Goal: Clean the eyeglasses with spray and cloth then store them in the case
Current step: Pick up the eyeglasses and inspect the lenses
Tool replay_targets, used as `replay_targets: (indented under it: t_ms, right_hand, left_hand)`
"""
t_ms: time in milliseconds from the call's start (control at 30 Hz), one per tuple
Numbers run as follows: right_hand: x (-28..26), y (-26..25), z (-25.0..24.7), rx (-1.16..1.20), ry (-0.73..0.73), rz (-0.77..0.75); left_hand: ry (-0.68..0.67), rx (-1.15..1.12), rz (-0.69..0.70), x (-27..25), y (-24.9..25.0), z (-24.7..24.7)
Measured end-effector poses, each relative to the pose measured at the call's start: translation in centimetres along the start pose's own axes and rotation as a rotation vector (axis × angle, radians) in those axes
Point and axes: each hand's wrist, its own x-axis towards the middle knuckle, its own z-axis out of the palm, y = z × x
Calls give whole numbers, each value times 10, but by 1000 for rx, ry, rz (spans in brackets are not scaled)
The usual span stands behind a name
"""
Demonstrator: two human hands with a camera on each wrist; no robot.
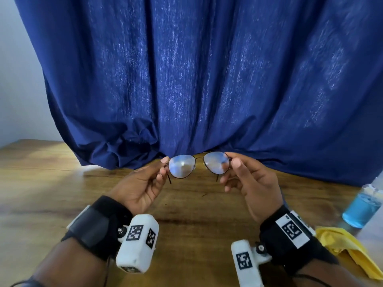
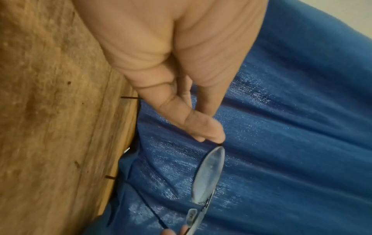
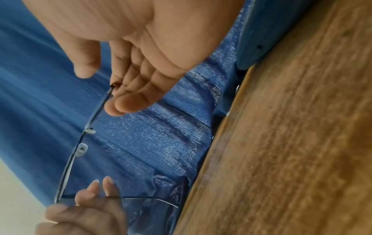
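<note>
Thin dark-metal eyeglasses hang in the air above the wooden table, lenses smeared and reflecting light, temples unfolded. My left hand pinches the frame's left end between thumb and fingers. At the other end, my right hand pinches the frame beside the lens. The left wrist view shows the lens edge-on below my left hand's fingertips. From the right wrist, the frame runs from my right hand down to the left hand's fingers.
A clear spray bottle with blue liquid stands at the right edge of the table. A crumpled yellow cloth lies in front of it. A blue curtain drapes onto the table's back. A smooth blue rounded object lies by my right wrist.
</note>
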Motion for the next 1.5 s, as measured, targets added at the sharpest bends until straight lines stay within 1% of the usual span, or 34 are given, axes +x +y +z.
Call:
replay_targets:
  t_ms: [100,267,400,500,567,600,700,767,833,900,1033,1133,1200,1400,1500]
  right_hand:
    - [-1,-1,1,-34,30,-77]
    - [-2,2,1,-80,58,-140]
    - [-3,0,1,-123,65,-170]
    - [-3,-2,1,-143,62,-177]
    - [-5,-4,1,-159,65,-188]
    - [-5,-6,0,-188,70,-198]
    - [-6,-8,-3,-304,109,-234]
    - [-5,-9,-2,-251,137,-204]
    - [-4,-10,-3,-197,126,-185]
    - [-5,-11,-5,-192,103,-175]
    - [-6,-11,-7,-268,139,-224]
    - [-3,-11,-10,-301,178,-275]
    - [-2,-10,-11,-310,179,-295]
    - [-2,-9,-10,-288,172,-271]
    - [-4,-10,-8,-254,169,-204]
  left_hand:
    - [-68,-25,-33,-3,3,0]
    - [-124,-23,-13,-4,1,-1]
    - [-116,-29,-14,-3,-1,0]
    - [-41,15,53,-3,-3,3]
    - [-60,111,138,-5,-3,2]
    - [-75,182,206,-5,-4,1]
    - [-92,374,463,-9,-5,1]
    - [-85,474,669,-13,-5,5]
    - [-46,595,847,-16,-3,8]
    - [5,699,940,-20,-1,9]
    - [36,755,964,-23,-2,7]
    - [-2,779,989,-22,-4,8]
    - [-27,774,1008,-23,-4,9]
    - [-19,686,995,-24,-5,13]
    - [-2,703,995,-24,-6,14]
